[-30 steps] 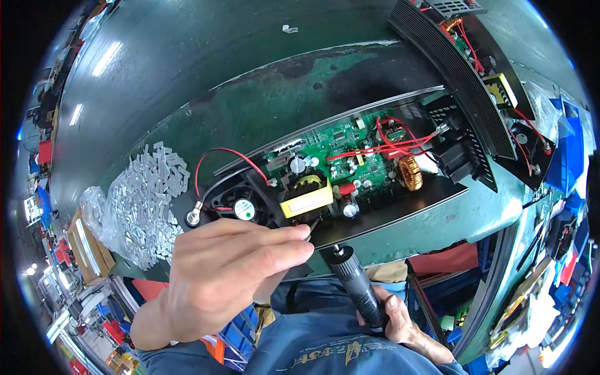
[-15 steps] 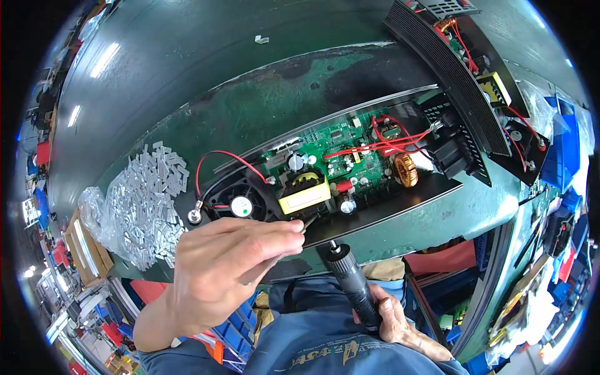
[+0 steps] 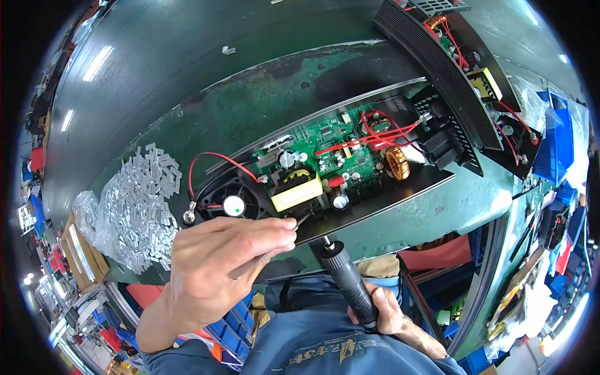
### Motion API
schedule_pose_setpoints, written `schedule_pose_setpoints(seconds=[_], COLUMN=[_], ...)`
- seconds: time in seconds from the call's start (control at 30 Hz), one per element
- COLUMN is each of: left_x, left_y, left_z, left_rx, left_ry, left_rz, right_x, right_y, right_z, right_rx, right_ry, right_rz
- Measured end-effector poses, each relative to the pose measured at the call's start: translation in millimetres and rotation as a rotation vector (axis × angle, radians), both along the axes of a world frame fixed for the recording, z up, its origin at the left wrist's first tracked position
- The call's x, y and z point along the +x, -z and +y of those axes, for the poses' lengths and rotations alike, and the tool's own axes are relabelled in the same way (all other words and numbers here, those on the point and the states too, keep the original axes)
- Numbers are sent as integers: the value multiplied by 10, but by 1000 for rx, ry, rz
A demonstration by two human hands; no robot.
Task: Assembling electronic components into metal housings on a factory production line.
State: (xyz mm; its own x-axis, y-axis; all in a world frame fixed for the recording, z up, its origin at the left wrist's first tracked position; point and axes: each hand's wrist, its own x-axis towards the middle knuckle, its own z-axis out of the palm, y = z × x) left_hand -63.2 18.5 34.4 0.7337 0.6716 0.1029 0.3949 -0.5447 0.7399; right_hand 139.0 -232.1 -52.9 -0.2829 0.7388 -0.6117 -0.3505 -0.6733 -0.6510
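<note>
My left hand [image 3: 215, 256] is closed on metal tweezers [image 3: 304, 219], whose tip reaches into the near side of a black metal housing [image 3: 394, 199]. That tip is beside a yellow-wrapped transformer [image 3: 297, 195] on the green circuit board [image 3: 340, 140]. A black fan [image 3: 253, 199] sits at the housing's left end, partly behind my fingers. Wrapped around the lower part of a black electric screwdriver [image 3: 350, 284], my right hand [image 3: 389, 310] stays close to my body. The screwdriver's bit points up toward the housing's near edge, apart from it. What the tweezers grip, if anything, is too small to tell.
On the left lies a clear plastic bag [image 3: 144, 209] of small silver metal pieces. A ribbed black heatsink panel [image 3: 444, 69] and a second open unit [image 3: 465, 56] stand at the far right, near a blue bin [image 3: 553, 140]. Red wires [image 3: 369, 139] cross the board.
The view has shifted slightly, so the bench things appear a little farther left. My left hand has tilted, showing more of the tweezers. My right hand keeps holding the screwdriver.
</note>
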Motion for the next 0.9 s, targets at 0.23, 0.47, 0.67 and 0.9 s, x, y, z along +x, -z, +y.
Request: schedule_pose_setpoints(seconds=[0.23, 0.47, 0.67, 0.9], left_x=[-4, -7, 4, -38], left_y=[-8, -6, 5, 10], left_z=[32, 29, 26, -20], left_rx=[24, 28, 33, 59], left_ry=[18, 36, 53, -5], left_rz=[-11, -1, -26, -20], right_x=[-24, -74, -52, -27], right_y=[122, -85, -45, -151], right_z=[-51, -39, -36, 60], right_rx=[-123, 0, -90, 10], right_ry=[97, 60, 85, 21], right_rz=[378, 13, 208, 30])
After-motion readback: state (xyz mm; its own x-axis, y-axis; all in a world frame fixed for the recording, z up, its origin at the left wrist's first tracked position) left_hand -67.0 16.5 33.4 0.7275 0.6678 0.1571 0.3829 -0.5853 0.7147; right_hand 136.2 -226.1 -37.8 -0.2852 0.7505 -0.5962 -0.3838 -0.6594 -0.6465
